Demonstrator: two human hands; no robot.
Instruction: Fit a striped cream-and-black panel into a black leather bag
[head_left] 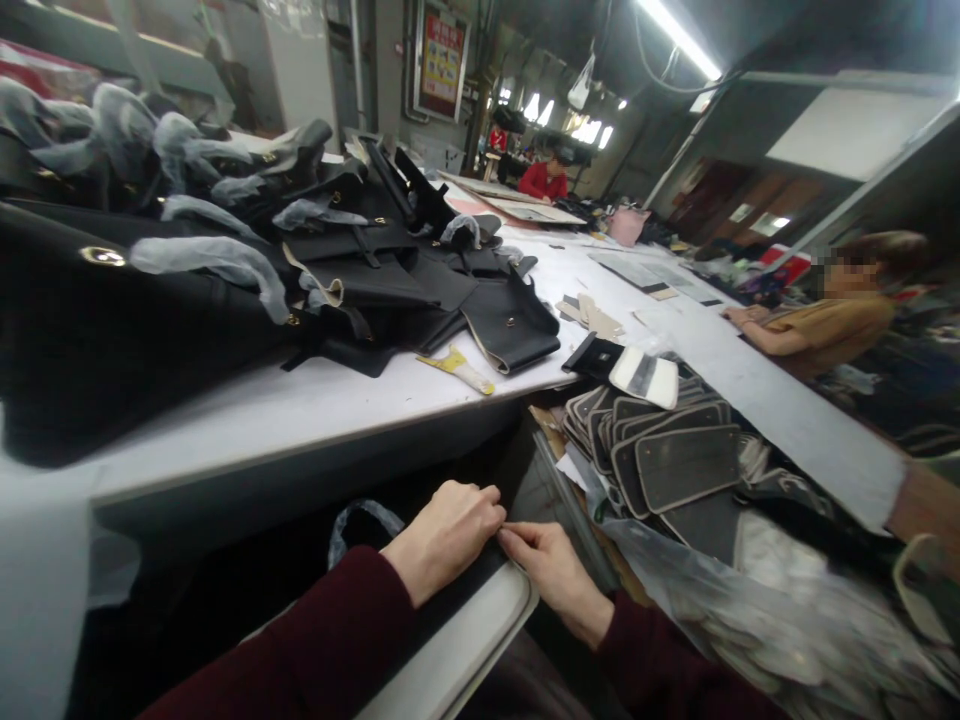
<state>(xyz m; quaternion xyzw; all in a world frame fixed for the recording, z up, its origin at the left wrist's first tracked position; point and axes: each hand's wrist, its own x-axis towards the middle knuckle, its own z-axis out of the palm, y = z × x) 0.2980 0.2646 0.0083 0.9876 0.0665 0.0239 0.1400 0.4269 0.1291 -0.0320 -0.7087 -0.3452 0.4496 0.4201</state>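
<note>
Low in front of me, at my lap, is a black and cream bag piece (459,650) with a rounded corner and a pale edge. My left hand (450,535) is closed over its far end, fingers curled down on the dark part. Thumb and fingertips of my right hand (559,575) pinch the edge at the corner, touching the left fingers. What lies under the left fingers is hidden. Just beyond my left wrist, a plastic-wrapped handle (364,520) shows against dark material.
Black bags (300,280) with wrapped handles are heaped on the white table (315,405). To my right, grey rounded panels (686,465) are stacked beside a clear plastic bag (735,580). A yellow-marked scrap (457,370) lies near the table edge. Two people work farther off.
</note>
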